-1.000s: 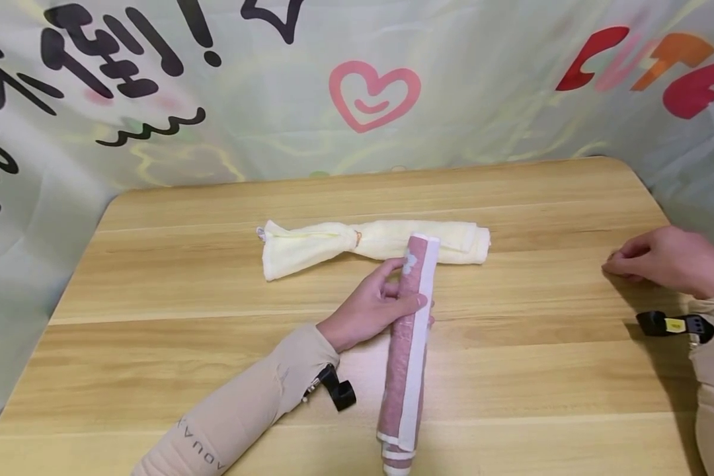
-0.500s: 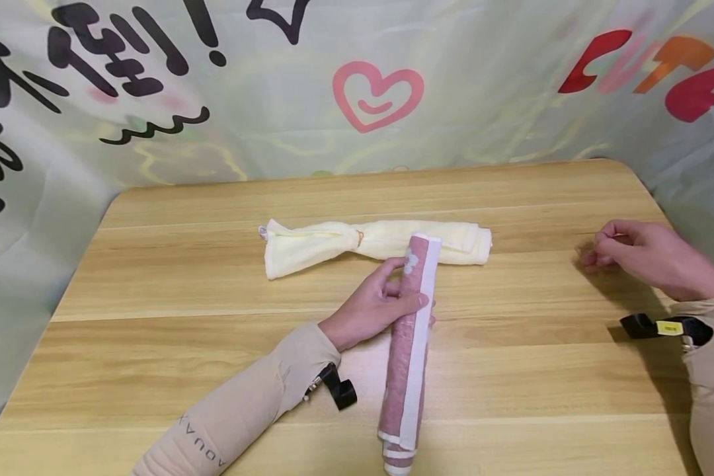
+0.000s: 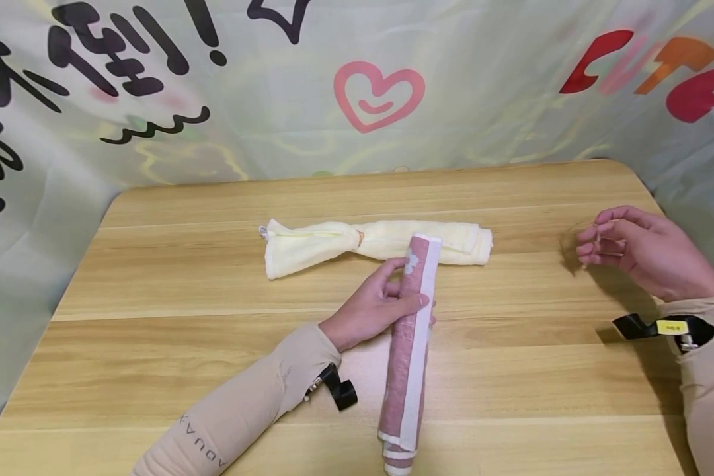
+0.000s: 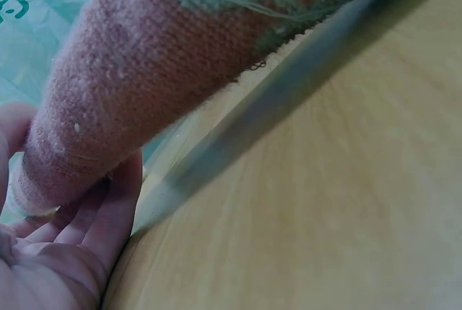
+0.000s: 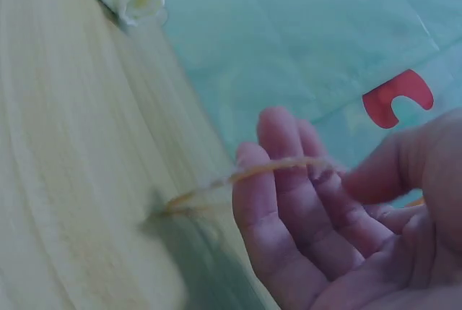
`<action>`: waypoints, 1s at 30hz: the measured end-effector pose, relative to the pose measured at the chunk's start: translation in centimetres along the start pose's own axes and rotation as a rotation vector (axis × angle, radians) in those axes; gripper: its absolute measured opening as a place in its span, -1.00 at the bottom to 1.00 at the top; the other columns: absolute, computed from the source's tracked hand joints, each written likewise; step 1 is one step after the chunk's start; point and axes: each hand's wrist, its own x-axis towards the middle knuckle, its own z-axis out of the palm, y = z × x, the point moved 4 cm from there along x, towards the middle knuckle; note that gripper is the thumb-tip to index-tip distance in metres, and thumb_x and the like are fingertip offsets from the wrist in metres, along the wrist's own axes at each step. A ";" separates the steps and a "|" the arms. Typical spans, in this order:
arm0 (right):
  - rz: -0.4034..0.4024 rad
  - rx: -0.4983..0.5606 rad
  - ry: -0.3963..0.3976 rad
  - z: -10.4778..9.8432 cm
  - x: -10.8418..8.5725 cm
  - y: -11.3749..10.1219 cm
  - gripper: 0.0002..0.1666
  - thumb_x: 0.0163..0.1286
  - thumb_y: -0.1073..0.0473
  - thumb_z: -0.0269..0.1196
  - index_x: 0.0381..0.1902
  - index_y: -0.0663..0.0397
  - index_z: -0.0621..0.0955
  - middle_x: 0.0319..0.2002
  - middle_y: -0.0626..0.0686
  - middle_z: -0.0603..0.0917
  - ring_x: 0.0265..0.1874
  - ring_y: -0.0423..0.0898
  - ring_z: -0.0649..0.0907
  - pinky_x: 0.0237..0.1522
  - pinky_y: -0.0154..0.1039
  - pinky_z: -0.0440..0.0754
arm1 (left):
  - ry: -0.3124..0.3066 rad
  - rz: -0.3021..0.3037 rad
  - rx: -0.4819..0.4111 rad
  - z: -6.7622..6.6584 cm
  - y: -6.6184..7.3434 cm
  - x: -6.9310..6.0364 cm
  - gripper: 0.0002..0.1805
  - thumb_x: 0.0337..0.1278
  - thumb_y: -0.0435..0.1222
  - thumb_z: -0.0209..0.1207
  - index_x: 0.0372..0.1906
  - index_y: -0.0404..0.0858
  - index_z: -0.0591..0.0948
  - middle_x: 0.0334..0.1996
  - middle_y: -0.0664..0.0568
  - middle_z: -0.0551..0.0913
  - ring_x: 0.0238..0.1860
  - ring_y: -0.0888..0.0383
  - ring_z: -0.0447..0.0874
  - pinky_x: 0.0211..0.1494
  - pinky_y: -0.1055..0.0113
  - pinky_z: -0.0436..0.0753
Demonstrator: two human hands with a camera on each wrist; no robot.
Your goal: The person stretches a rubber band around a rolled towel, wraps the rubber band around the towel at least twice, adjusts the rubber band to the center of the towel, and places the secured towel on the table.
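Observation:
A rolled pink towel (image 3: 400, 383) with a white border lies lengthwise in front of me. My left hand (image 3: 365, 314) grips it near its far end, thumb on top and fingers beneath. The left wrist view shows the fingers curled under the pink towel (image 4: 137, 71). Over the right side of the table, my right hand (image 3: 654, 254) holds a thin orange-yellow rubber band (image 5: 267, 168) between thumb and fingers, part of its loop hanging out past the fingertips. Behind the pink roll lies a cream rolled towel (image 3: 309, 251), cinched at its middle by a band (image 3: 359, 238).
The wooden table (image 3: 184, 370) has rounded far corners. A pale printed cloth (image 3: 274, 106) with lettering and a pink heart hangs behind it and along both sides. The far end of the pink roll overlaps the cream towel in the head view.
My right hand has risen from the tabletop and shifted a little left, its fingers spreading with the rubber band. The left hand and both towels stay where they were.

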 end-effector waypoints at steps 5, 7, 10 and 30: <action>0.016 -0.004 0.019 0.0 0.2 0.2 -0.79 0.58 0.41 0.06 0.03 0.06 0.35 -0.18 -0.07 0.84 -0.30 -0.14 0.81 -0.41 -0.31 0.70 | -0.002 0.000 -0.006 0.0 -0.1 0.1 -0.32 0.45 -0.35 0.19 0.52 0.00 0.20 0.12 -0.38 0.70 -0.12 -0.07 0.88 0.01 0.13 0.83; 0.022 0.000 0.041 0.1 0.3 0.1 -0.70 0.55 0.43 0.11 0.05 0.01 0.30 -0.16 -0.11 0.85 -0.30 -0.17 0.82 -0.48 -0.33 0.64 | -0.002 0.000 -0.005 -0.1 -0.1 0.1 -0.32 0.45 -0.35 0.19 0.52 0.00 0.20 0.12 -0.38 0.70 -0.11 -0.07 0.88 0.01 0.13 0.83; 0.007 0.052 0.063 0.2 0.3 0.0 -0.71 0.53 0.42 0.13 0.01 0.02 0.31 -0.14 -0.10 0.86 -0.33 -0.16 0.83 -0.51 -0.36 0.60 | -0.001 -0.001 -0.001 -0.1 -0.2 0.1 -0.31 0.45 -0.35 0.20 0.53 0.00 0.20 0.12 -0.37 0.70 -0.11 -0.08 0.88 0.01 0.12 0.83; 0.031 -0.173 0.108 3.1 0.2 -0.4 -0.70 0.44 0.19 0.34 0.10 0.02 0.73 -0.11 -0.25 0.82 -0.16 -0.32 0.80 -0.35 -0.31 0.79 | 0.023 0.001 0.038 -0.1 0.0 0.0 -0.27 0.43 -0.32 0.21 0.55 -0.05 0.16 0.10 -0.32 0.72 -0.11 -0.10 0.87 0.02 0.15 0.83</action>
